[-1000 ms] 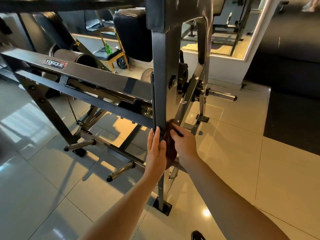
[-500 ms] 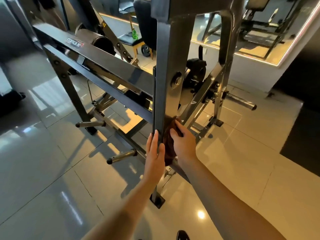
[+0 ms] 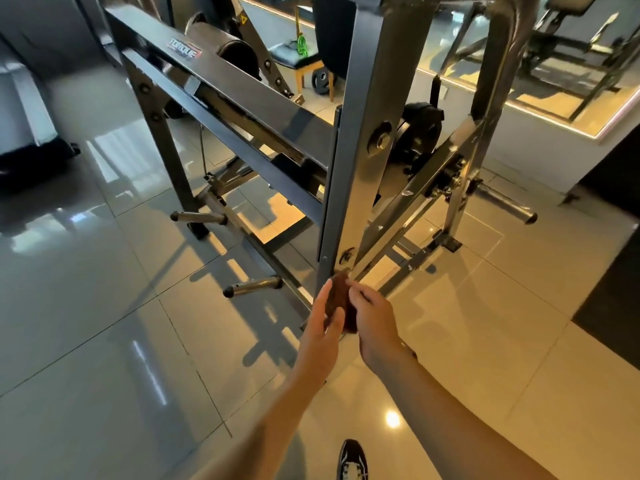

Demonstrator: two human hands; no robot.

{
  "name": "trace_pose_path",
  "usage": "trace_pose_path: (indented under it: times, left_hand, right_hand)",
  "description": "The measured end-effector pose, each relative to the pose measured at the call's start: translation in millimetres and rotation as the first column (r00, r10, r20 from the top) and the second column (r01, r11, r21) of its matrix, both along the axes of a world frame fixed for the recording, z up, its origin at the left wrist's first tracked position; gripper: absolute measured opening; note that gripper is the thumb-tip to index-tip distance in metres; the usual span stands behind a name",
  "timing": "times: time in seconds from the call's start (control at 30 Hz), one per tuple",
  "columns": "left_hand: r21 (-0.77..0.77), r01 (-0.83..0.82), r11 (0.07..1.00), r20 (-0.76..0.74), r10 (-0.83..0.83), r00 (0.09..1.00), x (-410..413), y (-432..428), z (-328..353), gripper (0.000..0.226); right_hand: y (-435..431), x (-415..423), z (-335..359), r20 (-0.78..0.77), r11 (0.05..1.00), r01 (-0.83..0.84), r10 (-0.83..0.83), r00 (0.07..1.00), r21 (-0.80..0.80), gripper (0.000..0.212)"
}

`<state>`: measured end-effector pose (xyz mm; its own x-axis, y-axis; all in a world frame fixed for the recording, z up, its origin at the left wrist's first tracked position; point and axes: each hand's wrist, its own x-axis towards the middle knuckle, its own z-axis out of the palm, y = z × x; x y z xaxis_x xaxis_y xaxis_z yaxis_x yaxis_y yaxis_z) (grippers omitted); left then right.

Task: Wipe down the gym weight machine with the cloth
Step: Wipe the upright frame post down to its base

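A grey steel weight machine [image 3: 360, 140] fills the upper middle of the view, with an upright post running down to the floor. A dark brown cloth [image 3: 339, 299] is wrapped round the lower part of that post. My right hand [image 3: 372, 320] grips the cloth from the right, fingers curled over it. My left hand [image 3: 320, 327] lies flat against the left side of the post and cloth, fingers straight. The foot of the post is hidden behind my hands.
Chrome weight pegs [image 3: 252, 286] [image 3: 199, 217] stick out low on the left, another peg [image 3: 505, 209] on the right. A long slanted beam [image 3: 221, 74] runs back left. Glossy floor tiles [image 3: 104, 341] surround the machine. My shoe [image 3: 351, 460] is near the bottom edge. A black mat [image 3: 613, 306] lies right.
Both hands slid down the upright post with the cloth, from mid height to near its base. The camera tilted and moved closer to the machine.
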<state>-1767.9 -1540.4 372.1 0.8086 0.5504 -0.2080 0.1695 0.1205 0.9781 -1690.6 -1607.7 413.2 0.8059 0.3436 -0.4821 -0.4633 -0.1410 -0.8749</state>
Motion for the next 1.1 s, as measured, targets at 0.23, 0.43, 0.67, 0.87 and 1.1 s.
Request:
trace_pose_path:
  times: [0.23, 0.43, 0.67, 0.87, 1.1]
  left_hand:
    - [0.219, -0.094, 0.971, -0.060, 0.110, 0.992, -26, 19, -30, 0.041]
    - [0.258, -0.167, 0.952, 0.163, 0.128, 0.978, 12, 44, -11, 0.044]
    - [0.402, -0.140, 0.905, 0.059, 0.127, 0.990, 46, 36, -28, 0.049]
    - [0.289, -0.132, 0.948, -0.081, 0.162, 0.983, 38, 47, -40, 0.048]
    - [0.329, -0.294, 0.897, 0.089, 0.280, 0.956, 51, 25, -20, 0.046]
  right_hand:
    - [-14, -19, -29, 0.247, 0.964, -0.119, 0.179, 0.952, -0.239, 0.023]
    - [-16, 6, -32, 0.355, 0.975, 0.010, 0.071, 0.932, -0.220, 0.026]
    - [13, 22, -33, 0.331, 0.978, -0.115, 0.168, 0.929, -0.173, 0.029]
    - [5, 20, -42, 0.326, 0.970, -0.074, 0.148, 0.934, -0.230, 0.028]
    - [17, 30, -46, 0.287, 0.985, -0.167, 0.174, 0.942, -0.049, 0.029]
